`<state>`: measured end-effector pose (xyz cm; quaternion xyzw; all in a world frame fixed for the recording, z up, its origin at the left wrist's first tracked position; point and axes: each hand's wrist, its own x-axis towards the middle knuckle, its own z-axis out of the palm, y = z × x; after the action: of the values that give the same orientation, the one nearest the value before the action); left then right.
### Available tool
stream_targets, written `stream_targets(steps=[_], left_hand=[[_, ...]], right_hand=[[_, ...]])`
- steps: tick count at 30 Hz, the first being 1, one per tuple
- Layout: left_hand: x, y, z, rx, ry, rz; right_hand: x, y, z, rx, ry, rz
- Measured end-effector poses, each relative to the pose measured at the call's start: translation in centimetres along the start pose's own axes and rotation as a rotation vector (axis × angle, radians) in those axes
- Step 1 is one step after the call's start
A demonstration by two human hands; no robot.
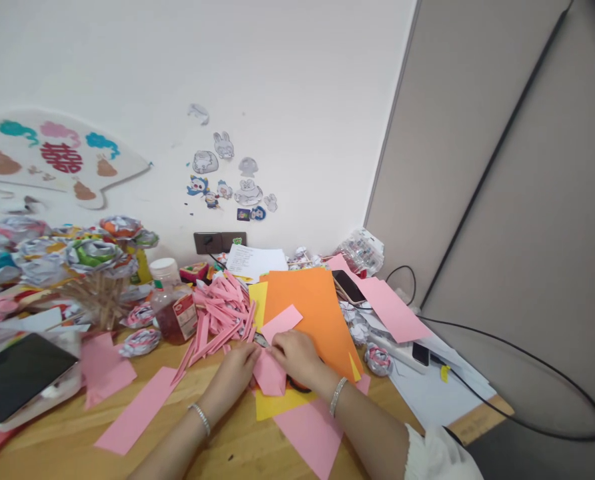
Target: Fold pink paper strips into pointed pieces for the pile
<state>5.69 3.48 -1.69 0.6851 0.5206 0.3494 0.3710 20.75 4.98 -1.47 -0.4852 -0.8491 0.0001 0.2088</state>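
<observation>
My left hand (236,372) and my right hand (297,357) meet over a small pink paper piece (269,372), fingers curled and pinching its folded edge. The piece lies on stacked yellow (277,404) and orange sheets (313,305). A pink paper strip (280,322) sticks up from just behind my right hand. Small scissors (261,340) show between the hands, partly hidden. A heap of folded pink strips (223,312) lies just beyond my left hand. Both wrists wear bracelets.
On the wooden desk (67,443): pink sheets (136,410), a tablet (20,373) at left, a jar (173,310), paper flowers on sticks (95,257), a phone (348,287), a power strip (407,353) with cables at right. The wall stands close behind.
</observation>
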Motion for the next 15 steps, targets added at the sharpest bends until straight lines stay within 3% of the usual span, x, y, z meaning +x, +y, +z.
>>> stream_targets(steps=[6,10,15], left_hand=[[0.23,-0.23,-0.03,-0.09,0.051,0.01],[0.33,-0.42,-0.03,-0.107,0.009,-0.033],[0.36,-0.44,-0.09,0.247,0.016,0.11]], right_hand=[[0.01,0.26,0.24,0.162,0.057,-0.002],[0.05,0.19,0.2,0.118,0.063,-0.021],[0.05,-0.3,0.36,-0.062,0.002,-0.032]])
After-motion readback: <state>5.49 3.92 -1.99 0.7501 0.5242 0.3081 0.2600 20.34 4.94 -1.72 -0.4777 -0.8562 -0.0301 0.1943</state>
